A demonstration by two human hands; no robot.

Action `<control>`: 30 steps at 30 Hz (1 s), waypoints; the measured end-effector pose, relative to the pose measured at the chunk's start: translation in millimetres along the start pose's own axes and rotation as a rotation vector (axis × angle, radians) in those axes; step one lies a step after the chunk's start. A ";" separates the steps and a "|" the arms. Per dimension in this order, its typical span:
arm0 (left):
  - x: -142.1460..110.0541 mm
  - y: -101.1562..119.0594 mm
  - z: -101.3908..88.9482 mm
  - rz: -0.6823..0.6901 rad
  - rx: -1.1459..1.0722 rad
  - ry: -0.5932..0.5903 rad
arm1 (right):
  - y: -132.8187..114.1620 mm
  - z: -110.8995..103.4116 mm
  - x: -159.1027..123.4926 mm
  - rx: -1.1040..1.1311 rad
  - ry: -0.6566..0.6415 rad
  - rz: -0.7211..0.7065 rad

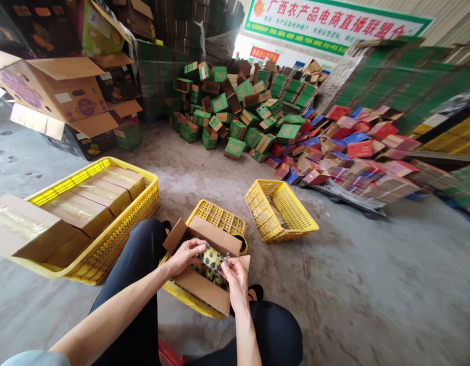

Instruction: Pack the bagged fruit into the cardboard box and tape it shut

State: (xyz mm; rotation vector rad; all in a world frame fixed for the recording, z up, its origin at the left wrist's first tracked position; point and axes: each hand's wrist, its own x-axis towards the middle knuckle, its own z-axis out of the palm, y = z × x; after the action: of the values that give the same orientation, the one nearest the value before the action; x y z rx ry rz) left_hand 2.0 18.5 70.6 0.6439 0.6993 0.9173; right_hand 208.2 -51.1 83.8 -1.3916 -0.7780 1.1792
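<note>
Packet [212, 258] up over the open box [200, 290]! Left hand [182, 257] pinches one end between its fingers [197, 249], right hand [237, 278] pinches the other; the long axis runs from hand to hand, right end lower in view, neither hand closer.

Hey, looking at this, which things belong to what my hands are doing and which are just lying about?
Seemingly in use:
packet, held between left hand and right hand
open carton
crate under it
probably the taped cartons at left

Apparently just lying about:
green boxes
red and blue boxes
</note>
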 end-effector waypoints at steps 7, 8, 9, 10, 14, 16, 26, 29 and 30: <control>-0.2 0.7 -0.3 -0.003 -0.019 -0.023 | -2.8 0.3 -1.2 0.024 0.027 0.002; 0.0 0.6 -0.1 -0.005 -0.029 -0.029 | -2.5 -0.1 -0.6 0.039 0.026 0.004; 0.3 0.4 0.0 -0.009 -0.039 -0.034 | -2.0 -0.5 0.0 0.055 0.024 0.005; 0.8 0.1 0.2 -0.013 -0.049 -0.036 | -1.2 -0.8 0.9 0.069 0.023 0.007; 3.7 -2.1 0.3 -0.017 -0.075 -0.027 | 3.3 -1.2 4.8 0.104 0.012 0.025; 4.6 -2.7 0.2 -0.012 -0.079 -0.028 | 5.6 -1.1 6.0 0.114 0.008 0.026; -2.3 0.0 -1.5 -0.004 0.054 -0.079 | 9.0 -10.4 12.2 -0.166 0.064 -0.260; -3.3 -3.1 -2.6 -0.073 0.024 -0.123 | 6.5 -10.4 12.8 -0.238 0.030 -0.340; -3.1 -4.1 -3.0 -0.101 0.021 -0.123 | 5.6 -9.6 12.0 -0.241 0.009 -0.354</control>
State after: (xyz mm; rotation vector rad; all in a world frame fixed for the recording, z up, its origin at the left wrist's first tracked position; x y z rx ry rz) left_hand 0.3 14.5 66.5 0.6722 0.6266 0.7715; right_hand 219.8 -44.0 74.8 -1.3800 -1.1370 0.8223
